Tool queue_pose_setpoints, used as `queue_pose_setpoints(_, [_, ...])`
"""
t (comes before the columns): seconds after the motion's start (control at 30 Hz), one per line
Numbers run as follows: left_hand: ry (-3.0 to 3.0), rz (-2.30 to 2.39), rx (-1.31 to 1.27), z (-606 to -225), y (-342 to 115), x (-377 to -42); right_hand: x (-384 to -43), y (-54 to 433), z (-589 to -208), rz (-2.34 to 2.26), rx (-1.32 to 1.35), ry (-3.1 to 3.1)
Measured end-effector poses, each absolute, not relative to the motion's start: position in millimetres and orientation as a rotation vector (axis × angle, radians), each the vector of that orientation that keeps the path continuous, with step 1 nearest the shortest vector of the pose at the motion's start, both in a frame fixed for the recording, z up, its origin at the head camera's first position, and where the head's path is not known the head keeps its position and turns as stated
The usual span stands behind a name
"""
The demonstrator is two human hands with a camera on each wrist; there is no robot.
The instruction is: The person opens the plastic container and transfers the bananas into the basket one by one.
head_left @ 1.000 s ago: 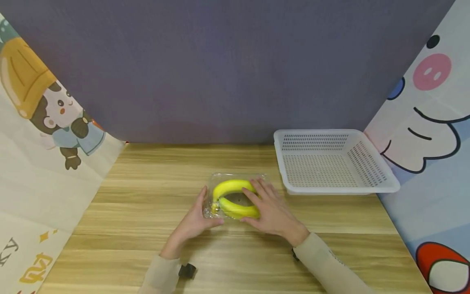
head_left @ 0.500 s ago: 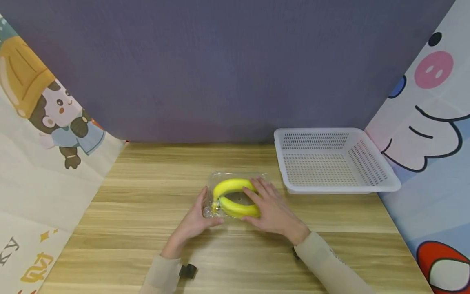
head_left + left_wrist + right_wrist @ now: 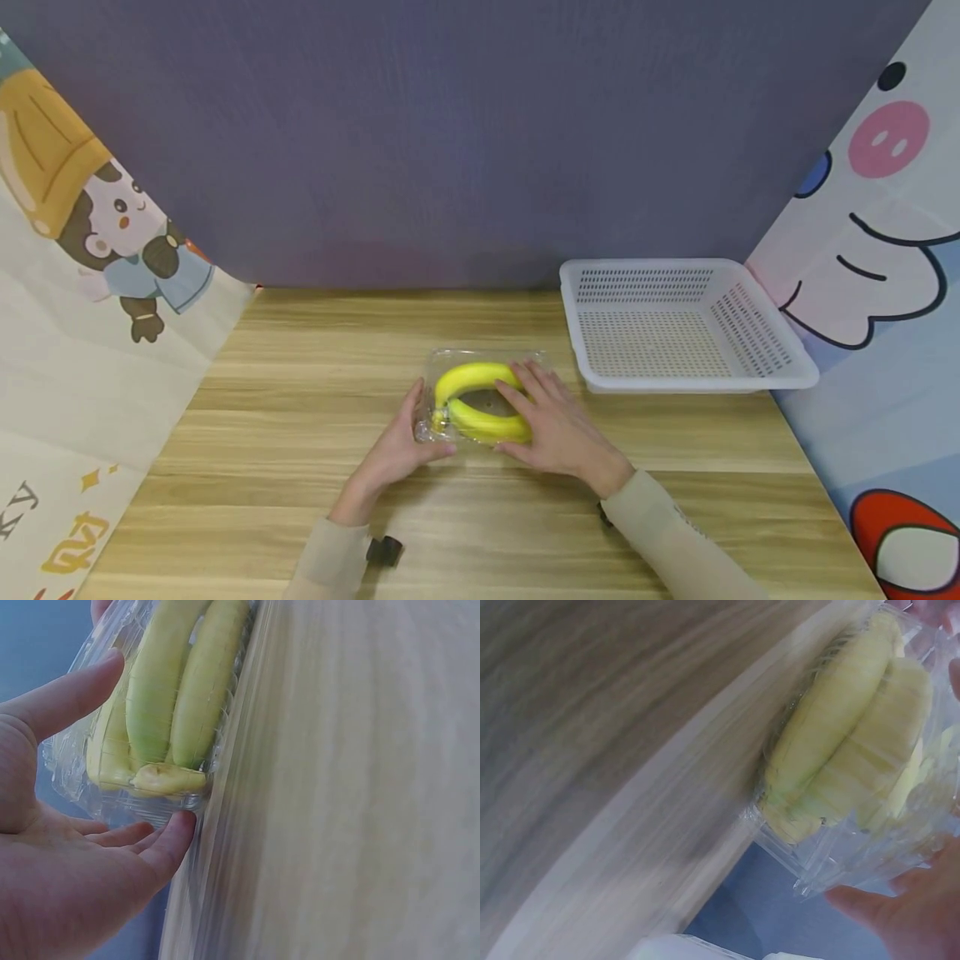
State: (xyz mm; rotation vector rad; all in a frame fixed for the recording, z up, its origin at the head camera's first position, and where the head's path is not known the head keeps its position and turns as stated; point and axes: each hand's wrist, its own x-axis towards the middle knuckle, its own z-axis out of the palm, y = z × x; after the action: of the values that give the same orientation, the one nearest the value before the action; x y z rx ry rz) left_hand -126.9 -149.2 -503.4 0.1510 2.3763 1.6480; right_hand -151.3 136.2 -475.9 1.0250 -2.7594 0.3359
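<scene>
A clear plastic clamshell box (image 3: 489,356) sits on the wooden table with a bunch of yellow bananas (image 3: 472,377) inside. My left hand (image 3: 396,447) touches its left end, the thumb at the front corner and the fingers along the side. In the left wrist view, the banana stems lie close to my fingertips (image 3: 180,821), which reach the box's ribbed end. Spread over the right part of the lid, my right hand (image 3: 561,433) covers the bananas' right ends. The right wrist view has the box (image 3: 832,855) resting on the table, with fingers at its corner.
A white slotted plastic basket (image 3: 697,386) stands at the back right of the wooden table (image 3: 315,350). Behind it rises a dark grey panel (image 3: 405,150). Printed cartoon sheets flank both sides.
Both hands keep their places on the box, and the box has not visibly moved on the table. The whole head view has shifted very slightly.
</scene>
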Motion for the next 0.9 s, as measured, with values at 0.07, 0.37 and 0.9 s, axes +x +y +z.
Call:
queue_pose_setpoints(0.07, [2.378,1.647,0.148,-503.0,-148.8,-126.6,-151.3,136.2,-476.5,0.332,1.025,-2.754])
queue_pose_setpoints(0.37, [2.372,1.647,0.133,-502.6,-147.7,-126.0,-152.8,137.1,-475.9,0.291,1.034,-2.775])
queue_pose_setpoints(0.9, [2.365,1.671,0.159,-501.5,-148.0,-126.9,-158.9,148.6,-472.6,0.298,1.165,-2.695])
